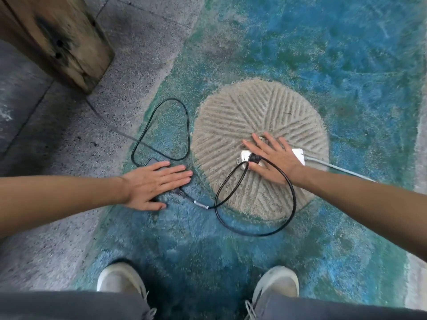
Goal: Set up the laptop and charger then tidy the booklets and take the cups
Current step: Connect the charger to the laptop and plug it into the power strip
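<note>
A white power strip (pixel 298 155) lies on a round grooved stone (pixel 258 116) set in the floor. The charger's black plug (pixel 254 158) is in the strip, and its black cable (pixel 293 199) loops over the stone towards the charger brick (pixel 153 161). My right hand (pixel 272 158) lies flat over the strip with fingers spread, thumb beside the plug. My left hand (pixel 154 183) hovers flat over the charger brick, fingers together and extended, covering most of it. A thinner black cable (pixel 187 121) loops away from the brick. No laptop, booklets or cups are in view.
A wooden post (pixel 57 38) stands at the upper left on grey paving. The floor around the stone is painted blue-green. A grey cord (pixel 335 166) runs right from the strip. My two shoes (pixel 120 278) stand at the bottom edge.
</note>
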